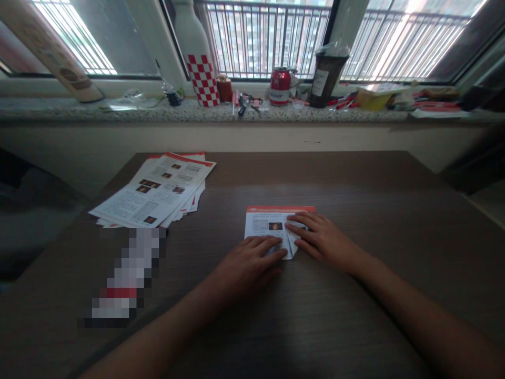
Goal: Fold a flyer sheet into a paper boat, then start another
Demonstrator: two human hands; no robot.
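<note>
A printed sheet of paper [258, 225] with an orange-red band along its far edge lies on the dark wooden table, and its near part shows folded edges. My left hand [252, 259] rests over the near left part of the sheet, fingers stretched out and lying flat. Across from it, my right hand [321, 238] presses on the right side with its fingers extended. Both hands touch the paper and hide much of its near and right parts. Small dark pictures and lines of print show on the uncovered surface.
To the left lies an untidy stack of printed sheets [169, 184], with a pixelated object [126, 279] nearer to me. Beyond the table [335, 173], the windowsill [138, 113] holds a checkered white-and-red bottle [203, 79], a red can [279, 87], a dark container [325, 79] and other small items.
</note>
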